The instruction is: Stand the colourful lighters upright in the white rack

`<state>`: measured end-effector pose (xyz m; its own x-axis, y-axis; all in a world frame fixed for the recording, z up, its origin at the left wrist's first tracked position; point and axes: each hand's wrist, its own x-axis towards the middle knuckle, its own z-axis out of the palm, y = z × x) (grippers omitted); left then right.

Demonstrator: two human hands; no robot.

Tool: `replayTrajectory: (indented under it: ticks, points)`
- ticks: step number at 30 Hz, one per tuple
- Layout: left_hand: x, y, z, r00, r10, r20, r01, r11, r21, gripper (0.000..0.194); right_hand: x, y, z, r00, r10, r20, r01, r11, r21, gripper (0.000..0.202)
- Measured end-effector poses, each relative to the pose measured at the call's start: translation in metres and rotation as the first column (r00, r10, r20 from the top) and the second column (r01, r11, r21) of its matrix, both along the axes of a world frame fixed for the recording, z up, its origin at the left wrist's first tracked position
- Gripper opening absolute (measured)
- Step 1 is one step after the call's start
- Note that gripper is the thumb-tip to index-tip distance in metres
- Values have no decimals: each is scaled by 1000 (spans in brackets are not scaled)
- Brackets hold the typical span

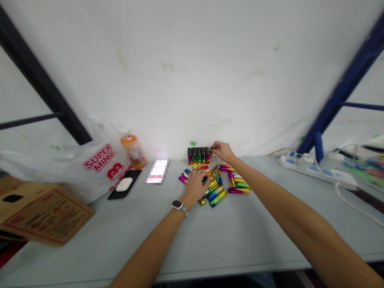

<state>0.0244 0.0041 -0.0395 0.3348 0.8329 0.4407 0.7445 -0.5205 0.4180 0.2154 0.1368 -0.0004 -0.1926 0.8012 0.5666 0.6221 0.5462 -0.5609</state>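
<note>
Several shiny multicoloured lighters [216, 194] lie loose on the grey table [234, 240]. Behind them, near the wall, a block of upright lighters with black tops [199, 157] stands in rows, with part of a clear tray [215, 160] showing at its right end. My right hand [222, 151] is at that end, its fingers pinched on a lighter whose dark top shows. My left hand [198, 185], with a watch on the wrist, is over the loose pile, fingers curled round a lighter that is mostly hidden.
At the left are a cardboard box [51, 216], a white plastic bag [90, 176], an orange bottle [133, 152], a black phone with a white case on it [124, 185] and a blurred-out bright item [157, 171]. A power strip [318, 172] with cables lies at the right.
</note>
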Motion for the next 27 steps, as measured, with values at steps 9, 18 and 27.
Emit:
replayTrajectory:
  ticks: [9,18,27]
  points:
    - [1,-3,6,1000,18,-2,-18,999,-27,16,-1,7,5,991,-29,129,35,999,-41,12]
    - [1,-3,5,1000,10,7,-10,1000,-20,16,-7,-15,1,934,-267,235,276,961,-2,28]
    - [0,0,2,1000,-6,18,6,1000,9,14,2,-44,-2,748,-238,619,248,966,71,53]
